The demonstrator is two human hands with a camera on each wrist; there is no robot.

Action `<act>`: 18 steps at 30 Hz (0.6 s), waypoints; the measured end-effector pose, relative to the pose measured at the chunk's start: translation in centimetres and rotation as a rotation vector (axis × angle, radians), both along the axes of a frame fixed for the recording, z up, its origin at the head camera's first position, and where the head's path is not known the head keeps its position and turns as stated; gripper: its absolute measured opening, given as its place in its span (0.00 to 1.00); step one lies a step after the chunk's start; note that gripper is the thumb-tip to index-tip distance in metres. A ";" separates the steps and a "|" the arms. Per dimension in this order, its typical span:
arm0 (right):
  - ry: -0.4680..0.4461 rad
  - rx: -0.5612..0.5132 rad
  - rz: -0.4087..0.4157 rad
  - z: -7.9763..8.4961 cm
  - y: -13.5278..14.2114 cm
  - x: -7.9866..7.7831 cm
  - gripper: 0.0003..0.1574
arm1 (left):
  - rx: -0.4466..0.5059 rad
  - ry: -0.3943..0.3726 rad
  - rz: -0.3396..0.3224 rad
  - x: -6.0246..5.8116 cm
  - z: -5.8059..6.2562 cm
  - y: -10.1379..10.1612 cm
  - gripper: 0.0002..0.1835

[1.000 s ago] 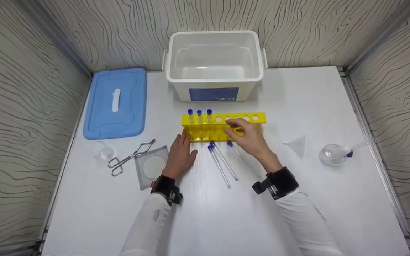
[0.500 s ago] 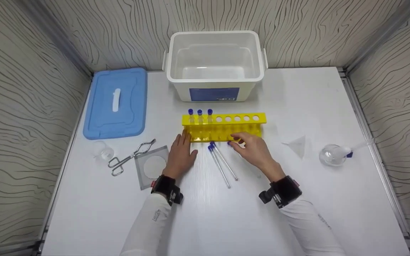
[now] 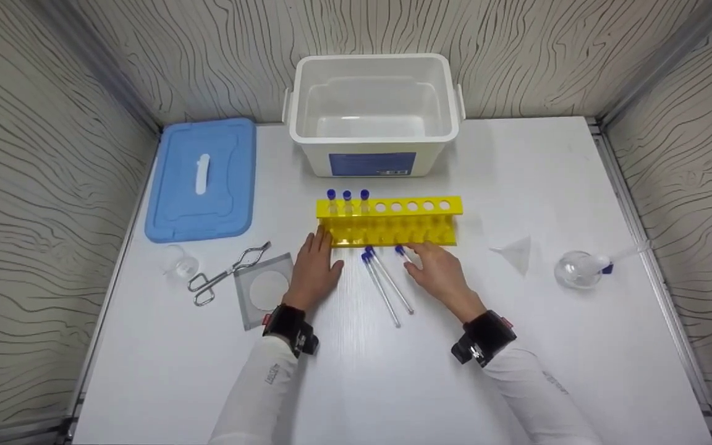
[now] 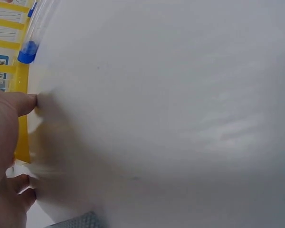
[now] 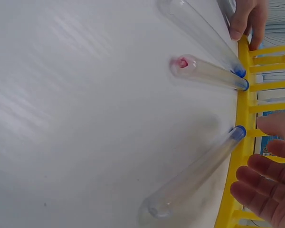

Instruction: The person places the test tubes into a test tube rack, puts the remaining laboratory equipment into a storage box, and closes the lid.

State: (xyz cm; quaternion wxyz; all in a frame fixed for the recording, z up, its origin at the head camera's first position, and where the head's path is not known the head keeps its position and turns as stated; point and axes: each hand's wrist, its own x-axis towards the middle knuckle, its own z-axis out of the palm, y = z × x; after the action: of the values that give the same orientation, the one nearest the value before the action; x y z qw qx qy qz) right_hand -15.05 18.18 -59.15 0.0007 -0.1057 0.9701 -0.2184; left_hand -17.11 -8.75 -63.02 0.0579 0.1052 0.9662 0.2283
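A yellow test tube rack [image 3: 387, 232] stands mid-table, with three blue-capped test tubes upright at its left end, one of them [image 3: 347, 196] in the middle. My left hand [image 3: 314, 272] lies at the rack's left front corner, fingers extended against it. In front of the rack lie two test tubes [image 3: 382, 289] side by side. A third loose test tube [image 5: 194, 171] lies to their right, its blue cap toward the rack. Beside that cap is my right hand [image 3: 441, 272], thumb and fingers spread apart in the right wrist view and nothing gripped; it hides most of this tube in the head view.
Behind the rack stands a white bin [image 3: 371, 148], with its blue lid [image 3: 226, 185] at left. Crucible tongs [image 3: 226, 274], a small clear glass vessel [image 3: 183, 266] and a grey square with a white disc [image 3: 269, 290] lie left. A funnel [image 3: 517, 253] and round flask [image 3: 577, 270] are right.
My right hand has come down from over the rack's front to the loose test tube's cap. My left hand and the standing tubes have stayed put.
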 end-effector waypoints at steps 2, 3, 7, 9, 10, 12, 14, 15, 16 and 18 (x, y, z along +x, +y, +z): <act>-0.002 0.016 -0.001 -0.2 -0.1 0.1 0.27 | 0.003 0.001 0.001 0.0 -0.1 0.0 0.38; -0.004 0.025 -0.002 -0.3 -0.2 0.1 0.28 | 0.005 0.001 0.001 0.0 -0.1 0.0 0.38; -0.054 0.068 -0.019 -0.7 -0.3 0.2 0.29 | 0.015 0.028 -0.008 0.0 -0.4 -0.1 0.37; -0.077 0.081 -0.033 -0.8 -0.4 0.2 0.29 | 0.018 0.040 -0.013 0.0 -0.4 -0.2 0.37; -0.085 0.088 -0.038 -0.9 -0.4 0.2 0.28 | 0.019 0.046 -0.016 0.0 -0.5 -0.2 0.37; -0.087 0.086 -0.044 -1.0 -0.5 0.1 0.28 | 0.020 0.047 -0.017 0.0 -0.5 -0.2 0.37; -0.076 0.089 -0.041 -1.1 -0.6 0.1 0.27 | 0.018 0.044 -0.017 0.0 -0.5 -0.3 0.37; -0.072 0.094 -0.037 -1.2 -0.7 0.1 0.26 | 0.016 0.041 -0.015 0.0 -0.5 -0.2 0.37; -0.062 0.099 -0.033 -1.2 -0.7 0.1 0.25 | 0.014 0.038 -0.013 0.0 -0.5 -0.2 0.37; -0.053 0.106 -0.029 -1.3 -0.9 0.1 0.22 | 0.007 0.022 -0.005 -0.1 -0.4 -0.1 0.37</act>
State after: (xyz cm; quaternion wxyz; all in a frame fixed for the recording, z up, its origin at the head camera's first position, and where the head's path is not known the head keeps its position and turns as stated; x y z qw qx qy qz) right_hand -14.94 17.32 -60.42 0.0290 -0.0858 0.9814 -0.1692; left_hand -17.18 -8.85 -63.44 0.0474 0.1105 0.9656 0.2304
